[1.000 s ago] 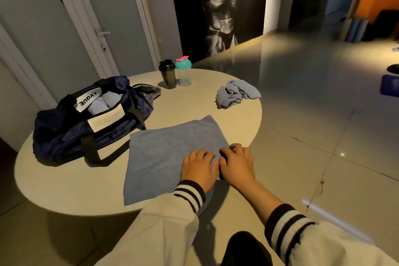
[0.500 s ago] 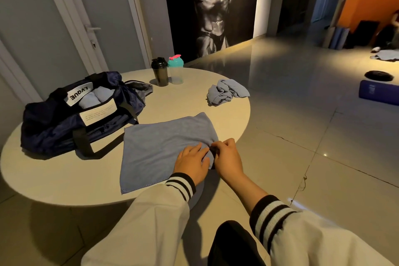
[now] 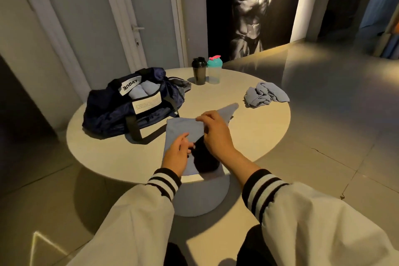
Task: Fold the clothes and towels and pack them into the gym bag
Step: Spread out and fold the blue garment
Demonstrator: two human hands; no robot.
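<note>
The person is folding a blue towel (image 3: pixel 183 129) that is lying on the near part of the round worktop (image 3: pixel 248 131), just in front of the navy gym bag (image 3: pixel 112 112), with its near end reaching the rim. The right hand (image 3: pixel 216 134) is pinching the doubled far edge between thumb and fingertips and is holding it a little above the layer beneath. The left hand (image 3: pixel 176 155) is lying low on the near part, fingers curled in and seemingly nipping the cloth there, though shadow is hiding the exact hold.

The towel is looking thin, soft and light. It is likely to sag and slide on itself, so corners and folded edges are the best places to take hold, with a flat palm pressing each crease down.

The bag is sitting open, and pale blue rolled towels (image 3: pixel 142 92) are showing inside. A crumpled blue garment (image 3: pixel 265 94) is waiting unfolded at the right side, well apart from the hands. A black shaker bottle (image 3: pixel 199 71) and a teal-lidded shaker (image 3: pixel 214 71) are standing side by side at the far edge.
</note>
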